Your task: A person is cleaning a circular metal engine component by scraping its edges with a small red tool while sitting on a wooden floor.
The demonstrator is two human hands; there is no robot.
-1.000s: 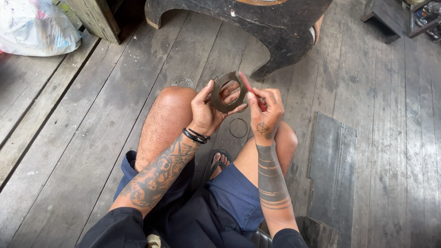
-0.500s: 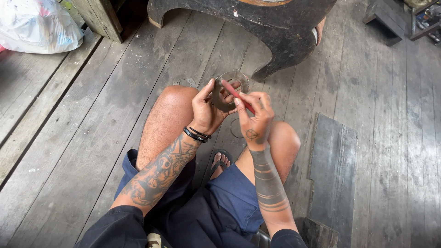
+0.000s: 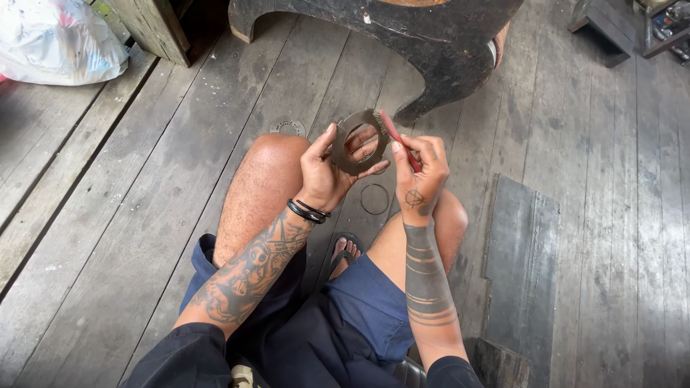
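Observation:
I sit with my knees up over a wooden plank floor. My left hand (image 3: 325, 169) grips a flat grey metal ring (image 3: 343, 159) by its lower edge, holding it upright in front of me. My right hand (image 3: 420, 172) holds a thin red stick-like tool (image 3: 395, 135), and the tip of that tool touches the ring's upper right rim. Between my knees, on the floor, lies a thin wire ring (image 3: 374, 199). Black bands sit on my left wrist.
A dark curved wooden piece (image 3: 431, 50) stands just beyond my hands. A white plastic bag (image 3: 57, 43) lies at the far left. A small round metal disc (image 3: 287, 127) rests on the floor by my left knee. A dark flat board (image 3: 521, 248) lies to the right.
My hands have shifted slightly while staying together. The ring has turned to face me more fully, and the red tool now rests at its upper right rim.

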